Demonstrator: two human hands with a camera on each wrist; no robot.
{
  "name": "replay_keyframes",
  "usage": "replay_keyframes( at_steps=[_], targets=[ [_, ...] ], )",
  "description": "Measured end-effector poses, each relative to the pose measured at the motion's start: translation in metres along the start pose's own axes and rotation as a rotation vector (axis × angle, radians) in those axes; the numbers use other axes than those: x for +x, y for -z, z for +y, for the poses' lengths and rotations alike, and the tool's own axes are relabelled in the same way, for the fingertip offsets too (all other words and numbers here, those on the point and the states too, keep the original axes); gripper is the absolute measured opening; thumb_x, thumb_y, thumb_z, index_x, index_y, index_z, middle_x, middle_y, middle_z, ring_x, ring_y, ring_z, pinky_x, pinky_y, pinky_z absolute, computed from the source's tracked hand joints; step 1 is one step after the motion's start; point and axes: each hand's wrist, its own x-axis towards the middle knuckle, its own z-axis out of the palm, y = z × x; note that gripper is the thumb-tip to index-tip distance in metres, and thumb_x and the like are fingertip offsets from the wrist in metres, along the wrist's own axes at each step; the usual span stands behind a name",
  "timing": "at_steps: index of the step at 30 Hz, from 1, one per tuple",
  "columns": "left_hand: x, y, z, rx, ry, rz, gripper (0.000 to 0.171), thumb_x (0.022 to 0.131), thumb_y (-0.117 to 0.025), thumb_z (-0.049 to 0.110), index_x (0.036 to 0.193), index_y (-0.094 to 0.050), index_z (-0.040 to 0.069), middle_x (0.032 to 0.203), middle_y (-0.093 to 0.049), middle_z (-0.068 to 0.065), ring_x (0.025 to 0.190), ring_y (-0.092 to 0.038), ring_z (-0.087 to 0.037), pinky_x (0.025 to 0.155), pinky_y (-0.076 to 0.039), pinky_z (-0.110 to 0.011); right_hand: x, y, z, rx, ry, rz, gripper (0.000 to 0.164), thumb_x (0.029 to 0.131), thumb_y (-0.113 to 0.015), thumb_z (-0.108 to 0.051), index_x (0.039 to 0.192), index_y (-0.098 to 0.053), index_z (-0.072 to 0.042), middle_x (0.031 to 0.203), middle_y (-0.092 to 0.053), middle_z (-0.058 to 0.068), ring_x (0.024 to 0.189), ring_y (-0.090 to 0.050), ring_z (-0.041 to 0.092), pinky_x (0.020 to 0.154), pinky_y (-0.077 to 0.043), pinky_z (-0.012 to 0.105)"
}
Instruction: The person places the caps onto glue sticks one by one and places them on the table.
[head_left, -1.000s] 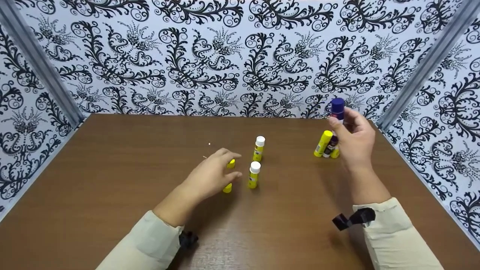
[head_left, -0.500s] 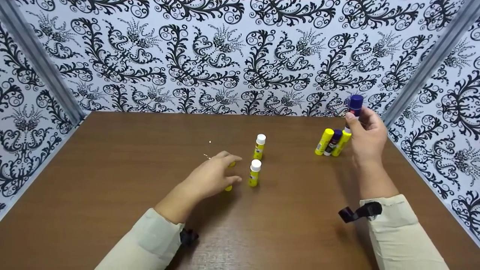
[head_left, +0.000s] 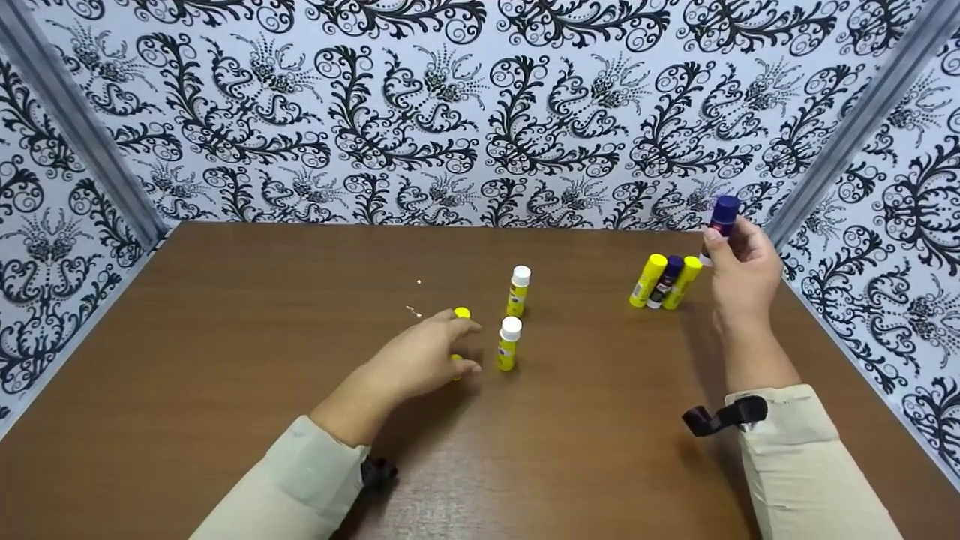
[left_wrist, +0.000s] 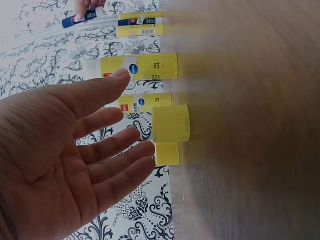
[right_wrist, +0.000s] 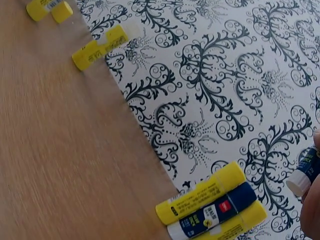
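My right hand (head_left: 746, 281) pinches a navy glue stick (head_left: 724, 214) upright in the air, just right of and above a standing cluster. That cluster holds a yellow glue stick (head_left: 648, 281), another navy glue stick (head_left: 664, 283) and a second yellow one (head_left: 683, 283), side by side. With fingers spread and relaxed, my left hand (head_left: 420, 356) hovers beside two short yellow caps (left_wrist: 171, 123), partly hiding them in the head view. It grips nothing. Right of it stand two yellow glue sticks with white tops, the nearer one (head_left: 508, 349) and the farther one (head_left: 517, 294).
Everything stands on a brown wooden table (head_left: 570, 450). Small pale crumbs (head_left: 413, 310) lie beyond my left hand. Black-and-white patterned walls (head_left: 420, 112) close off the back and both sides, with grey strips (head_left: 847, 142) at the corners.
My right hand has carried the navy glue stick to the right, past the cluster, so the cluster's right yellow stick is uncovered. My left hand has barely moved.
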Motion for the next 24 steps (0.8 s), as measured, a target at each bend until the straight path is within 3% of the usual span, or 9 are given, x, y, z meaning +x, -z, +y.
replay_keyframes(
  at_steps=[9,16,24],
  targets=[
    [-0.001,0.000,0.001,-0.027,0.016,-0.042,0.056,0.091,-0.082,0.024,0.141,-0.062,0.009,0.139,-0.060,-0.012,0.126,-0.064,-0.030,0.111,-0.051,-0.046,0.009,0.010,0.015,-0.048,0.025,0.024,0.039,0.095,-0.073,-0.001,0.133,-0.068,-0.004,0.106,-0.071,-0.005,0.103,-0.063,0.012,0.089,-0.055,0.015],
    [-0.001,-0.002,0.000,-0.014,0.035,-0.070,0.056,0.090,-0.083,0.023,0.141,-0.063,0.010,0.139,-0.061,-0.012,0.126,-0.063,-0.028,0.112,-0.051,-0.045,0.014,0.018,0.024,-0.054,-0.032,0.037,0.038,0.095,-0.071,0.001,0.133,-0.067,-0.003,0.106,-0.071,-0.004,0.101,-0.064,0.011,0.088,-0.056,0.014],
    [-0.002,-0.003,0.001,-0.011,0.008,-0.091,0.059,0.085,-0.087,0.020,0.137,-0.064,0.006,0.134,-0.065,-0.013,0.125,-0.063,-0.030,0.113,-0.050,-0.045,0.017,0.026,0.035,-0.083,-0.052,0.052,0.042,0.095,-0.069,0.003,0.137,-0.063,0.002,0.107,-0.070,-0.004,0.106,-0.064,0.012,0.090,-0.056,0.012]
  ],
)
